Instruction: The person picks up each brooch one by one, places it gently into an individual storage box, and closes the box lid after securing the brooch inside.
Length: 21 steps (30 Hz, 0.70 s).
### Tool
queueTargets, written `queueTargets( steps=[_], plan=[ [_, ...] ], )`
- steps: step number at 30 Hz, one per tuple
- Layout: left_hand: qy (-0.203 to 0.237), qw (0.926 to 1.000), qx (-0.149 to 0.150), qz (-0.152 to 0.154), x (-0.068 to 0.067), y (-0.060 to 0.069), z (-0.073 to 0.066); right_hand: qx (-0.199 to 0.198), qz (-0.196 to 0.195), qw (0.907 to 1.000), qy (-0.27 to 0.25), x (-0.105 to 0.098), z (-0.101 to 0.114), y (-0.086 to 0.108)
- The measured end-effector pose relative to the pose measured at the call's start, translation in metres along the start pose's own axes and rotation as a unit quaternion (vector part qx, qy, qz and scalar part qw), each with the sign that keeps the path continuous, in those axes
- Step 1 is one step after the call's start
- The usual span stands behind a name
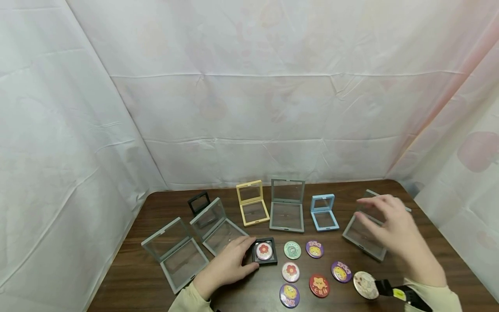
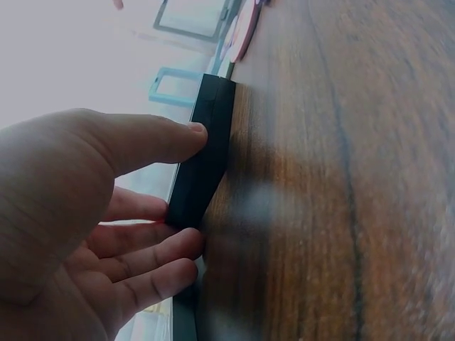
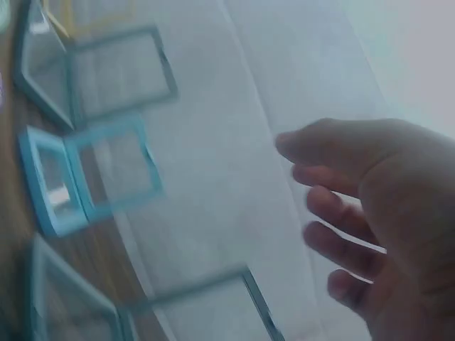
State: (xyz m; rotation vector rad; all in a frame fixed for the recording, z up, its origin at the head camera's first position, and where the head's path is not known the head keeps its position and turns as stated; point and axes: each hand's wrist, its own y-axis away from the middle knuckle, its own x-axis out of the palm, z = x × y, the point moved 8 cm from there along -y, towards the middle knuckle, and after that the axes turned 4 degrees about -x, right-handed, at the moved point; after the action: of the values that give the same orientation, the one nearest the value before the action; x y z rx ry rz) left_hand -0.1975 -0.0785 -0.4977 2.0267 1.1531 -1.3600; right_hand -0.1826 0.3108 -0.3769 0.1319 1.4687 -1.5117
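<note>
A small black case point(image 1: 270, 261) with a flower badge point(image 1: 264, 251) inside lies on the table, its lid lying flat. My left hand point(image 1: 229, 262) touches its left side; in the left wrist view the thumb of my left hand point(image 2: 85, 206) rests against the black case's edge point(image 2: 202, 153). My right hand point(image 1: 393, 227) is raised over the grey case point(image 1: 364, 236) at the right, fingers parted and holding nothing. The right wrist view shows my right hand point(image 3: 384, 206) in the air, with the light blue case point(image 3: 57, 185) some way off.
Open grey cases point(image 1: 185, 262) stand left and centre, with a yellow one point(image 1: 255, 212), a light blue one point(image 1: 325, 220) and a second black one point(image 1: 199, 203) along the back. Several round badges point(image 1: 319, 285) lie in front. A fabric sheet point(image 1: 249, 108) hangs behind the table.
</note>
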Motion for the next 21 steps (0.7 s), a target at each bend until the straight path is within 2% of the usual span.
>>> queueTargets(
  steps=[4, 9, 13, 17, 21],
  plan=[
    [0.001, 1.0000, 0.000, 0.002, 0.000, 0.000, 0.000, 0.073, -0.038, 0.9965, 0.017, -0.029, -0.032, 0.014],
    [-0.001, 1.0000, 0.002, 0.002, 0.000, 0.000, 0.000, 0.145, -0.056, 0.9875, 0.023, -0.044, -0.072, 0.038],
    [-0.002, 1.0000, 0.004, 0.002, -0.001, 0.000, -0.001, 0.167, -0.062, 0.9839, 0.001, -0.045, -0.094, 0.054],
    [-0.003, 1.0000, 0.005, 0.001, 0.000, 0.000, -0.001, 0.186, -0.035, 0.9816, -0.024, -0.035, -0.108, 0.066],
    [-0.006, 1.0000, 0.004, 0.002, 0.001, -0.001, 0.000, 0.195, -0.021, 0.9803, -0.021, -0.023, -0.116, 0.075]
  ],
)
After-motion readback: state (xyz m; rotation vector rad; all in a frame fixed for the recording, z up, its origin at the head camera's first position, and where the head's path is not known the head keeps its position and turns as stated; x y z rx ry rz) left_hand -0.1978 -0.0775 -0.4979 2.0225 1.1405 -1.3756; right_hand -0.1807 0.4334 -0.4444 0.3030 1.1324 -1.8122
